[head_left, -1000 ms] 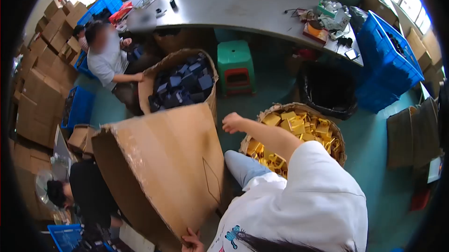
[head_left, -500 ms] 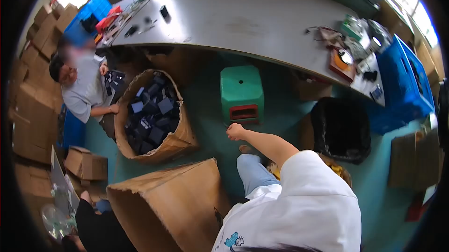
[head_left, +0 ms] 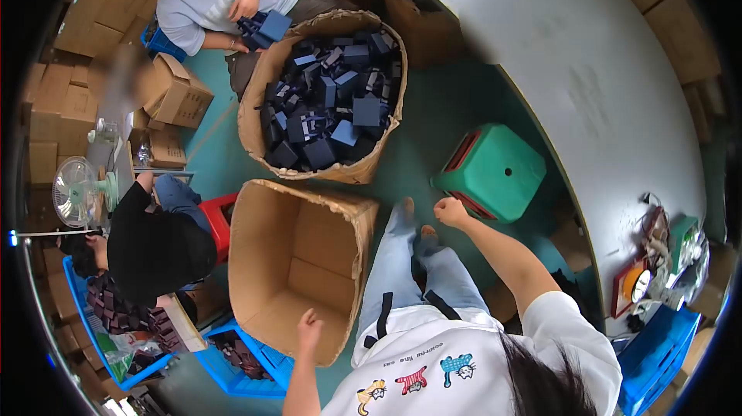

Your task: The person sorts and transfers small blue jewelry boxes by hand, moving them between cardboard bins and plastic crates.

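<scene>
My left hand [head_left: 310,326] is loosely closed in front of the cardboard box [head_left: 305,242], whose open mouth and bare inner walls I can see. My right hand [head_left: 450,211] hangs with curled fingers just short of the green stool [head_left: 498,169], apart from it. I see nothing in either hand. Beyond the first box stands a large carton [head_left: 376,170] filled with dark blue small boxes [head_left: 366,112]. A co-worker [head_left: 209,3] beside that carton holds several dark blue boxes [head_left: 267,27] in both hands.
A long grey table [head_left: 541,22] curves along the right, with an orange-rimmed round object [head_left: 638,285] near a blue crate [head_left: 657,362]. At left, another person [head_left: 158,238] sits on a red stool [head_left: 220,223] near a fan [head_left: 76,190] and a blue bin [head_left: 239,385].
My view has swung left and down, so the cartons and co-workers show more fully. My left hand has come into view. My right hand stays curled near the green stool.
</scene>
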Tool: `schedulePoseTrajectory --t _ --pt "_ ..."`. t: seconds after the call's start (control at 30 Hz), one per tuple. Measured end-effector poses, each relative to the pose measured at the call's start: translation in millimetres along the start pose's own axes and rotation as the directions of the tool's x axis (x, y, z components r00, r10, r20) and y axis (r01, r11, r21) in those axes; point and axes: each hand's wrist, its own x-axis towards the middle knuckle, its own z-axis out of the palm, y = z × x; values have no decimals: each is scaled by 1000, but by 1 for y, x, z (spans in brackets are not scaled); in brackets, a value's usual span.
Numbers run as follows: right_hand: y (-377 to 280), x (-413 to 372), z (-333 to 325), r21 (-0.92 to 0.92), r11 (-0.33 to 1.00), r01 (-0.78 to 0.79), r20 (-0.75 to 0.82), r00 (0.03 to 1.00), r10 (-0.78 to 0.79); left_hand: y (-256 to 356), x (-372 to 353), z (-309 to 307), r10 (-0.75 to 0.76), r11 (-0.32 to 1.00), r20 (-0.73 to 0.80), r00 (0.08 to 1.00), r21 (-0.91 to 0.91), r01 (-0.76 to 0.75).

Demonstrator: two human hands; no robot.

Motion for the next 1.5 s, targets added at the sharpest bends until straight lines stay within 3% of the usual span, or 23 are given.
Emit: schedulePoseTrajectory --t 0.07,0.17,0.23,0.3,0.37,0.43,0.5,0.53,0.6,0.63,0.67,0.7,0.73,0.77,0.83,0.93,1.0,1.03,1.07,1.13,1.3,1.5 --pt "-25 -3 -20 -190 981 40 -7 999 -42 -7 27 35 9 997 17 1000 75 -10" --pt "-38 25 -42 -264 964 -1 92 995 27 28 48 81 -35 994 48 998 101 30" --pt "-46 51 -62 -329 944 31 97 995 1 34 77 107 5 970 48 999 244 -16" --pt "-50 83 -79 -422 905 43 70 997 -15 56 95 119 -11 987 30 999 164 6" --pt "-77 107 -111 -550 835 -17 102 991 88 79 105 137 -48 995 12 999 83 47" --pt "-88 141 -139 -772 589 239 245 967 -71 67 127 154 -115 993 27 993 -34 116" --pt "-90 178 -153 -862 404 308 315 948 -50 67 125 163 -217 961 64 974 -159 224" --pt "-95 188 -163 -881 333 337 344 938 -39 69 118 169 -265 953 51 963 -139 270" --pt "-90 209 -168 -868 233 438 454 891 15 53 122 184 -344 918 45 938 -191 346" --pt "-83 221 -169 -849 170 500 520 849 99 94 112 180 -430 862 102 897 -248 442" --pt "-45 241 -163 -815 191 548 569 818 85 98 112 184 -417 858 128 900 -269 436" --pt "-11 262 -152 -802 93 590 591 764 258 115 111 186 -402 852 117 908 -317 418" --pt "2 270 -145 -758 87 647 630 690 358 135 112 186 -386 844 102 917 -361 396" --pt "65 283 -138 -724 134 676 689 709 147 148 117 189 -391 809 101 915 -436 394" --pt "89 272 -158 -700 327 635 709 672 214 165 118 203 -423 755 90 902 -516 405" --pt "107 277 -179 -689 504 521 697 668 262 204 125 232 -529 707 37 848 -533 465" --pt "106 289 -184 -684 589 431 675 679 287 235 126 248 -511 745 38 859 -480 464" --pt "104 298 -185 -680 620 390 664 687 296 224 125 254 -429 852 14 903 -328 409" --pt "102 306 -186 -672 649 356 658 690 302 243 132 259 -442 851 23 897 -306 427" --pt "94 320 -187 -663 691 287 640 697 324 286 133 260 -289 944 9 957 -162 286" --pt "68 359 -184 -648 746 151 578 736 352 381 168 262 -192 957 4 981 -222 188" --pt "43 412 -174 -643 766 21 466 804 369 391 193 271 -40 969 6 999 -245 40"
